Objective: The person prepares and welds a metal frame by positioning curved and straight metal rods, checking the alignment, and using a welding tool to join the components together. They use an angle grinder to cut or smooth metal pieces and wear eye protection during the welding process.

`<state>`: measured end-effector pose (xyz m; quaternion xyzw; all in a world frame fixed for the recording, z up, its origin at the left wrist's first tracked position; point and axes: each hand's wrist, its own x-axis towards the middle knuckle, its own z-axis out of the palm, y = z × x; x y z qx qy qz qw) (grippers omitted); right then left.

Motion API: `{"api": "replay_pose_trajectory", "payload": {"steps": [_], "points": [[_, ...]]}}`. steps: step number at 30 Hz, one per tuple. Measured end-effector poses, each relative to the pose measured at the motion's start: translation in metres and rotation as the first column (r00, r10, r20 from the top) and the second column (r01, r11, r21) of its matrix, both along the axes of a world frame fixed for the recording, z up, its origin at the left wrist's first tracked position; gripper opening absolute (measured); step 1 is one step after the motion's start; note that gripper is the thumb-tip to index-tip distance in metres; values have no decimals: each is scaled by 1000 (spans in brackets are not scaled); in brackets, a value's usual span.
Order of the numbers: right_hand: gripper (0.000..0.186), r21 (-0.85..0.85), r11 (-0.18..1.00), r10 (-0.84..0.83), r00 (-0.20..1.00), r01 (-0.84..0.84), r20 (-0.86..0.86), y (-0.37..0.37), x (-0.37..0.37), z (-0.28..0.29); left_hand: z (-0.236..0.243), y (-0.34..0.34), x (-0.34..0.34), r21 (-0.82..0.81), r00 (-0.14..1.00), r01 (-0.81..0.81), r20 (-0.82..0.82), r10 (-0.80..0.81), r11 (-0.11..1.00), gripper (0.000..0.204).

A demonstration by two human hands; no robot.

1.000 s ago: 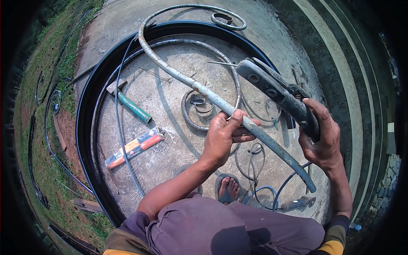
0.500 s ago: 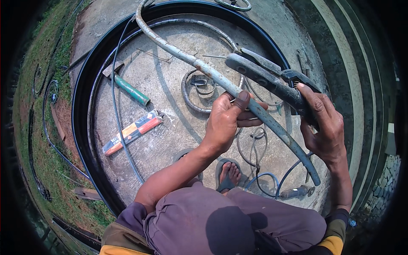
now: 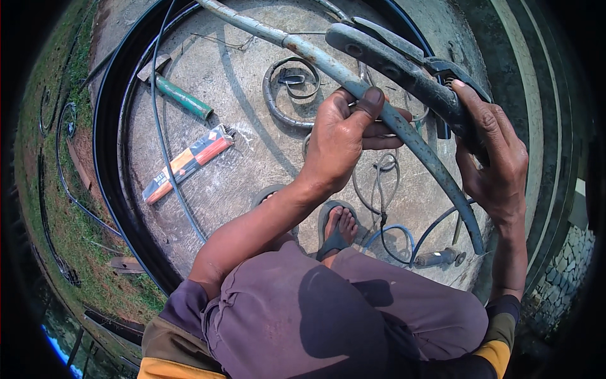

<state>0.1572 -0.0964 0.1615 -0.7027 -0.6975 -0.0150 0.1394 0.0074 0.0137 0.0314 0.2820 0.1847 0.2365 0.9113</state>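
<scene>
My left hand is closed around a long curved grey pipe, thumb on top and fingers beneath. The pipe has rusty patches; it runs from the far left down to a free end at the near right. In my right hand is a black welding electrode holder, its long jaws pointing far left above the pipe. My thumb side rests near its spring. Beyond the jaw tip shows a thin rod; whether the jaws clamp it, I cannot tell.
A large black hoop lies on the concrete slab. Inside it are a green-handled hammer, a packet of rods and a coiled metal strip. A power tool and cables lie near my sandalled foot.
The whole scene has shifted up and slightly left in the view. Both hands have kept their grips, and the pipe and holder have moved only slightly relative to each other.
</scene>
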Motion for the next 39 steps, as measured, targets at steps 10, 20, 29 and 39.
{"api": "replay_pose_trajectory", "payload": {"steps": [10, 20, 29, 39], "points": [[75, -33, 999, -30, 1000, 29, -1, 0, 0, 1, 5, 1, 0, 3, 1000, -7, -29, 7, 1000, 44], [77, -24, 1000, -7, 1000, 7, 14, 2, -2, 0, 5, -1, 0, -14, 1000, -14, -7, 14, 1000, 40], [80, -29, 999, -37, 998, 39, 57, 2, -10, 4, 6, -1, 0, -29, 1000, -14, -16, 13, 999, 42], [80, -4, 1000, -23, 992, 24, 123, 5, -6, 2, 8, -1, 1, -28, 1000, -5, -14, 5, 1000, 43]]}}
